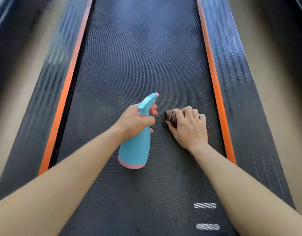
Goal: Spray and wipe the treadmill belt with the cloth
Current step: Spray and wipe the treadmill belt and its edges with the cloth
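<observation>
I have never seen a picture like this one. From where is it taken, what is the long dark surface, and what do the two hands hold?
There is one picture, from a camera worn on the person's head, looking down. The long dark textured treadmill belt runs between two orange edge strips. The left hand grips a light blue plastic spray bottle with pink trim, nozzle pointing away along the belt. The right hand presses a crumpled brown cloth onto the belt. Two small white marks lie near the camera.
</observation>
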Available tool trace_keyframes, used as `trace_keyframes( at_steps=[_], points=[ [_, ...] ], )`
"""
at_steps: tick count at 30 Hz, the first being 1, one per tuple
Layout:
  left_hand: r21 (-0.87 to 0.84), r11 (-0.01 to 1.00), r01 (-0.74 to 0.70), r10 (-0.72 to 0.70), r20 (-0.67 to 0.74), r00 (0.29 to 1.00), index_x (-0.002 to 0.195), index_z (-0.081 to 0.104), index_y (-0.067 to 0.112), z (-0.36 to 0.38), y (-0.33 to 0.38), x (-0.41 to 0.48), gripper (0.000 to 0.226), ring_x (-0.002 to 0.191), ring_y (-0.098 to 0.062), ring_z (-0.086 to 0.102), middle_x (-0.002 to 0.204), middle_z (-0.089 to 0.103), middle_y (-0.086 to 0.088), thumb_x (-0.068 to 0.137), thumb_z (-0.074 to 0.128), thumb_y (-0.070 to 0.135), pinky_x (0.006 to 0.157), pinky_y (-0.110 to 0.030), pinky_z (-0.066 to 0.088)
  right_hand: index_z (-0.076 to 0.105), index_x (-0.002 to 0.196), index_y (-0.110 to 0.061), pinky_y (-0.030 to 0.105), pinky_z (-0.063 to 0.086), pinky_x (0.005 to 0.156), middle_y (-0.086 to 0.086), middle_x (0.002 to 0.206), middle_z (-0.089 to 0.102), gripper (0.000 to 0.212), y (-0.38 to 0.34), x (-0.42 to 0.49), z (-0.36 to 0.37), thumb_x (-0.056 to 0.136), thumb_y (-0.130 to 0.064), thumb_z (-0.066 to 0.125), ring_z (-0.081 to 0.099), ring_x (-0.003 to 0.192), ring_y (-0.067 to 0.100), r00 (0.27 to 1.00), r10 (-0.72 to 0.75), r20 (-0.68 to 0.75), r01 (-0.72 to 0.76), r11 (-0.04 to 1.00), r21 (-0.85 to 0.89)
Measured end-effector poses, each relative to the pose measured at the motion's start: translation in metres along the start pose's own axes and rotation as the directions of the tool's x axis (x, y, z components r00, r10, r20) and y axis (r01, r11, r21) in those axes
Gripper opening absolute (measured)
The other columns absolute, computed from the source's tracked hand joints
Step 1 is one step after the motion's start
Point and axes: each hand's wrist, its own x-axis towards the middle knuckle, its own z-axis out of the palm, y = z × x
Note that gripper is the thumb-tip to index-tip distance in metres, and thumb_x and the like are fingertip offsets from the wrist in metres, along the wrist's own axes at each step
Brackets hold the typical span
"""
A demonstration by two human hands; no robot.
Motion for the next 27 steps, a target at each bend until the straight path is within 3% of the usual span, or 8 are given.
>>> trace_keyframes(
  at_steps=[5,9,12,14,17,19,22,27],
  points=[
    [-0.076,0.996,0.036,-0.038,-0.03,0.999,0.098,0.069,0.02,-0.006,-0.01,-0.013,0.03,0.068,-0.019,0.068,0.124,0.07,-0.006,0.069,0.064,0.014,0.06,-0.022,0.056,0.061,0.119,-0.021,0.045,0.041,0.077,0.01,0.108,0.053,0.046,-0.002,0.001,-0.003,0.093,-0.058,0.05,0.051,0.094,0.034,1.0,0.006,-0.009,-0.006,1.0,-0.002],
    [-0.089,0.991,0.095,-0.092,0.045,0.995,0.113,0.067,0.005,-0.002,-0.016,-0.015,0.026,0.071,-0.021,0.065,0.118,0.07,-0.01,0.089,0.063,-0.003,0.055,-0.022,0.055,0.062,0.119,-0.022,0.045,0.043,0.078,0.01,0.107,0.054,0.046,-0.003,0.002,-0.002,0.092,-0.059,0.053,0.052,0.093,0.033,0.999,0.038,-0.007,-0.038,0.999,0.024],
    [-0.102,0.99,0.102,-0.095,0.07,0.993,0.114,0.067,0.005,-0.001,-0.018,-0.025,0.025,0.068,-0.022,0.065,0.11,0.069,-0.004,0.091,0.061,-0.004,0.056,-0.025,0.056,0.057,0.128,-0.026,0.046,0.042,0.086,0.007,0.114,0.051,0.05,-0.004,0.006,-0.012,0.093,-0.061,0.051,0.051,0.103,0.031,0.996,0.042,0.083,-0.047,0.997,0.053],
    [-0.113,0.984,0.137,-0.127,0.094,0.987,0.114,0.068,0.004,0.001,-0.022,-0.029,0.025,0.069,-0.022,0.066,0.109,0.07,-0.004,0.09,0.064,-0.001,0.062,-0.03,0.059,0.051,0.136,-0.027,0.047,0.04,0.092,0.007,0.122,0.049,0.054,-0.005,0.001,-0.019,0.095,-0.061,0.05,0.048,0.111,0.03,0.981,0.084,0.176,-0.096,0.993,0.062],
    [-0.145,0.974,0.171,-0.156,0.108,0.982,0.117,0.067,0.004,0.005,-0.026,-0.034,0.037,0.069,-0.027,0.068,0.109,0.073,-0.009,0.081,0.071,0.009,0.068,-0.036,0.063,0.048,0.136,-0.021,0.05,0.04,0.093,0.01,0.127,0.047,0.055,-0.026,-0.029,-0.027,0.096,-0.059,0.048,0.046,0.114,0.033,0.941,0.271,0.204,-0.282,0.959,0.025],
    [-0.171,0.969,0.177,-0.158,0.119,0.98,0.12,0.066,0.003,0.004,-0.028,-0.036,0.035,0.067,-0.026,0.066,0.109,0.072,-0.006,0.086,0.069,0.005,0.063,-0.032,0.061,0.05,0.132,-0.017,0.052,0.042,0.09,0.012,0.123,0.048,0.054,-0.048,-0.051,-0.024,0.094,-0.056,0.053,0.047,0.11,0.034,0.908,0.381,0.176,-0.389,0.921,0.015],
    [-0.157,0.97,0.187,-0.162,0.161,0.974,0.119,0.065,-0.001,-0.001,-0.038,-0.033,0.027,0.066,-0.022,0.064,0.109,0.071,-0.003,0.092,0.062,-0.002,0.058,-0.027,0.058,0.057,0.124,-0.015,0.049,0.041,0.083,0.012,0.114,0.052,0.052,-0.06,-0.065,-0.015,0.09,-0.054,0.06,0.05,0.1,0.034,0.917,0.392,0.076,-0.393,0.92,0.002],
    [-0.084,0.975,0.207,-0.187,0.207,0.96,0.109,0.069,0.006,-0.008,-0.045,-0.017,0.039,0.067,-0.025,0.069,0.099,0.072,-0.003,0.071,0.07,0.016,0.072,-0.04,0.064,0.06,0.123,-0.016,0.048,0.041,0.083,0.01,0.115,0.053,0.052,-0.055,-0.06,-0.007,0.093,-0.057,0.047,0.051,0.099,0.033,0.926,0.376,-0.011,-0.376,0.927,0.008]
  ],
)
